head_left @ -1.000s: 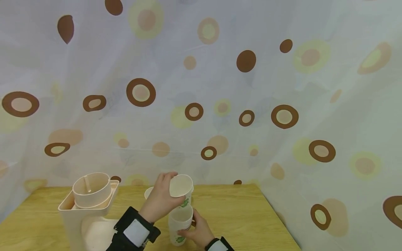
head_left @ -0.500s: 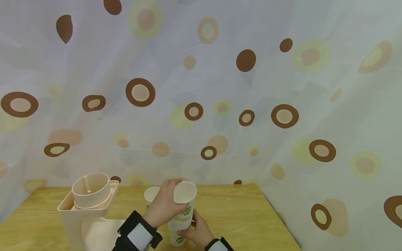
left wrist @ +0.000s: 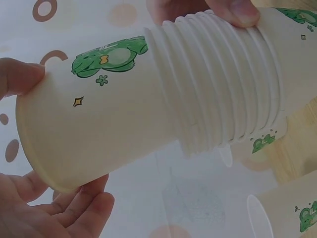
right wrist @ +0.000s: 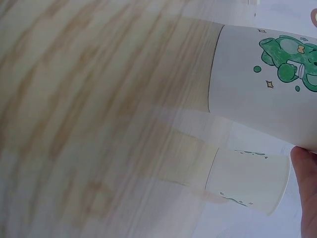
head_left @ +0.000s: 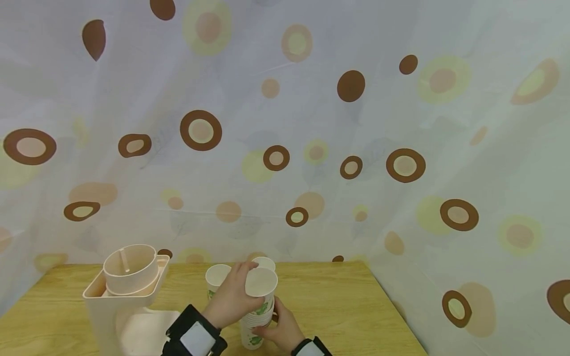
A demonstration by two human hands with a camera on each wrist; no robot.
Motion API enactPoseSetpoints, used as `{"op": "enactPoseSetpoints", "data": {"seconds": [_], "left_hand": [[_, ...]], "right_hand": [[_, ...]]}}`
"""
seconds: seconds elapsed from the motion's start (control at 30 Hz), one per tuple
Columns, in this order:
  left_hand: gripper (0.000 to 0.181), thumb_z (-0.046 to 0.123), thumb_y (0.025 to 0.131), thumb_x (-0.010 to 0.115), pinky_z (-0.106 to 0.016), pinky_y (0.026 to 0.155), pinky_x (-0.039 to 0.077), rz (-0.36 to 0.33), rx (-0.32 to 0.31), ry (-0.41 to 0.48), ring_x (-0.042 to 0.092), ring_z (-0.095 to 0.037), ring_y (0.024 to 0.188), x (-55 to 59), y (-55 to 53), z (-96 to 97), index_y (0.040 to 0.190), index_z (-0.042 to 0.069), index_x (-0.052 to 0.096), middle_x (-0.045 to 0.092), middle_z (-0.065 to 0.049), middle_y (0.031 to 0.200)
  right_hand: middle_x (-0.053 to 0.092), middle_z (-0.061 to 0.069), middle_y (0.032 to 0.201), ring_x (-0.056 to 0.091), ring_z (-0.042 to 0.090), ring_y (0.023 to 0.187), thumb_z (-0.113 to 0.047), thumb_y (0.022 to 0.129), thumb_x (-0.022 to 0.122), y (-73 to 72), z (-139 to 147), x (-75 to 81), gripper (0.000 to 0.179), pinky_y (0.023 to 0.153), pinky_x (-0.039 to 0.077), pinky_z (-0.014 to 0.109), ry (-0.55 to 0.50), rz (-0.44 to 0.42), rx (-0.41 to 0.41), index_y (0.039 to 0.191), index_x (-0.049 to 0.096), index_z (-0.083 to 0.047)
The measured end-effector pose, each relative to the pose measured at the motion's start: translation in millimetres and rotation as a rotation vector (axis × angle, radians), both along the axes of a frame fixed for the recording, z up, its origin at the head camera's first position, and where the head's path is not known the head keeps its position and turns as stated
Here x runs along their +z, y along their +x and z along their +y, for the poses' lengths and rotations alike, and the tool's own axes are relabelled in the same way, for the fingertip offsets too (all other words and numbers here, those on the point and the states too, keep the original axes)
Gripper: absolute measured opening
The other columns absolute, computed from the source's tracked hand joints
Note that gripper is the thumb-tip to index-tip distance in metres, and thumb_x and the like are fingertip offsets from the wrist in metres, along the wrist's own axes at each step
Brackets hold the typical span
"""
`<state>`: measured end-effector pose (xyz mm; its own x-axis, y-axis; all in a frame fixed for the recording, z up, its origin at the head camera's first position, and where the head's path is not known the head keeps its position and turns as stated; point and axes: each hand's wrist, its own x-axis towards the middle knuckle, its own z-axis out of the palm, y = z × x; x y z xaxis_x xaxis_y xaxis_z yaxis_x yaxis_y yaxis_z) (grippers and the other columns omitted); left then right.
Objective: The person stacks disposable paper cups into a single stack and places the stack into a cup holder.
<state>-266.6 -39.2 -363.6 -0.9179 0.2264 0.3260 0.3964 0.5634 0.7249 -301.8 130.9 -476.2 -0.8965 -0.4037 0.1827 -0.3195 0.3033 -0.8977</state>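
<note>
My left hand (head_left: 233, 299) holds a white paper cup (head_left: 260, 287) near its rim, with fingers and thumb on opposite sides. That cup sits in the top of a stack of paper cups (head_left: 254, 321), whose several rims (left wrist: 218, 79) show close together in the left wrist view. Lower down, my right hand (head_left: 285, 329) grips the stack from the right, its thumb (left wrist: 243, 12) against the cups. Green cartoon animals are printed on the cups. In the right wrist view, the lowest cup (right wrist: 257, 94) stands on the wooden table, and only part of a finger shows.
Behind my hands stand two more paper cups, one on the left (head_left: 217, 274) and one on the right (head_left: 267, 263), partly hidden. A beige plastic device (head_left: 129, 277) with a round cylinder on top stands left on the wooden table (head_left: 338, 306). A patterned curtain (head_left: 285, 123) hangs behind.
My left hand has lowered the cup from above the stack into its top. The cups behind have come into fuller view. My right hand has stayed in place on the stack.
</note>
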Motion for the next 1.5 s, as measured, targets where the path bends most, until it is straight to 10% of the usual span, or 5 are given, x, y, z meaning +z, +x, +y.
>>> {"op": "enactPoseSetpoints", "data": {"seconds": [1.5], "left_hand": [[0.062,0.014,0.067,0.078,-0.049,0.081,0.050,0.034,-0.073,-0.016,0.056,-0.032,0.100,-21.8,-4.9,-3.9,0.120,-0.004,0.050,0.053,-0.019,0.113]], "right_hand": [[0.055,0.013,0.127,0.054,0.024,0.112,-0.021,0.076,0.077,0.4,0,-0.9,0.072,0.094,0.048,0.043,0.014,0.025,-0.010,0.136,0.040,-0.004]]}}
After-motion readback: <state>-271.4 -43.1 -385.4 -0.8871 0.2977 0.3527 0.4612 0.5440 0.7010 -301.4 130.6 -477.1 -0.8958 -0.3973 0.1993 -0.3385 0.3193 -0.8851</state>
